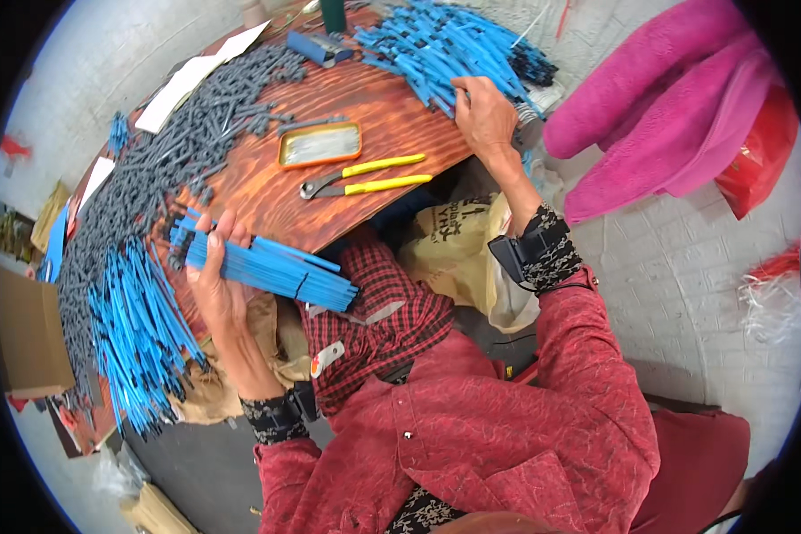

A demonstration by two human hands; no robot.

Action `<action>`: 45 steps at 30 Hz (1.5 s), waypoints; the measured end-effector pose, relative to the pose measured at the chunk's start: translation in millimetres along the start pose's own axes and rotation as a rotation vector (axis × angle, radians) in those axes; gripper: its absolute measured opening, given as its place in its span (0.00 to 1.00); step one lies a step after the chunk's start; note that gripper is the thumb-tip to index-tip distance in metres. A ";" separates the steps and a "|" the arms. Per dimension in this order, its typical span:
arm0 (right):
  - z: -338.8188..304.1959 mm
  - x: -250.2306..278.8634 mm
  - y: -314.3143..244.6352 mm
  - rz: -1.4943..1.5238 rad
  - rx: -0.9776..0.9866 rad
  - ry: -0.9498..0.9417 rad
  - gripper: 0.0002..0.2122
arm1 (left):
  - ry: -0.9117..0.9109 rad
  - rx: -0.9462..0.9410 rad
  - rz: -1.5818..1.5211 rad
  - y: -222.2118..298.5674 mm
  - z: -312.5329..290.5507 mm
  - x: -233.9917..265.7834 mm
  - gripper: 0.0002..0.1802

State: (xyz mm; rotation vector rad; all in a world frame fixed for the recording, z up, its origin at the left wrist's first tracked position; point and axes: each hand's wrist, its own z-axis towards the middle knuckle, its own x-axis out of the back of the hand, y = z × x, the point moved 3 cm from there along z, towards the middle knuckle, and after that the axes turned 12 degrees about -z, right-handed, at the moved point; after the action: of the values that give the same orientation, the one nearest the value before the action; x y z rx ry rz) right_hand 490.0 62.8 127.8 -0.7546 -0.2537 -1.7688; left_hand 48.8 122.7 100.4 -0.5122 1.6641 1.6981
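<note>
A pale wall (pixel 125 71) and reddish wood-grained table (pixel 396 116) lie beyond the left hand (pixel 217 289), clasping slim blue rods (pixel 280 271); the right hand (pixel 489 118) meets a blue rod pile (pixel 445 53), grip unclear.

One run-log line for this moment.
left hand: holding blue stick bundle | right hand: at edge of blue stick pile | table: yellow-handled pliers near orange-rimmed tin

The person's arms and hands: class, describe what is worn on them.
The left hand and right hand are ungloved. The left sleeve and right sleeve are red with a fine line pattern. Patterned black-and-pale cuffs show at both wrists; a dark device is strapped at the right one, a dark strap at the left.
</note>
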 end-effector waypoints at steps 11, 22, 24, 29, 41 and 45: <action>39.4 -22.3 63.9 -0.192 -0.049 -0.310 0.13 | 0.037 -0.034 0.052 -1.7 -2.5 -4.7 0.30; 48.9 -9.4 79.0 0.072 -0.076 -0.480 0.24 | 0.056 -0.039 0.081 -4.5 0.0 2.9 0.31; 48.8 -9.1 80.8 0.005 -0.070 -0.511 0.21 | 0.067 -0.031 0.095 -6.9 -0.4 -1.4 0.31; 53.1 -31.7 85.1 -0.070 -0.072 -0.425 0.17 | 0.078 -0.023 0.101 -9.7 -3.8 -6.3 0.32; 89.9 -50.4 91.2 -0.034 -0.123 -0.361 0.12 | 0.071 -0.021 0.050 -9.2 -3.8 -9.4 0.30; 89.7 -50.9 93.9 0.040 -0.216 -0.291 0.14 | 0.060 -0.030 0.033 -10.4 -3.0 -8.0 0.30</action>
State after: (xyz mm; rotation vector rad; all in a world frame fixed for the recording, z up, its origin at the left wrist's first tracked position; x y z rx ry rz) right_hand 616.6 118.0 147.3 -1.1680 -0.2415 -1.6626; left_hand 61.0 117.5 98.4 -0.5583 1.7000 1.7497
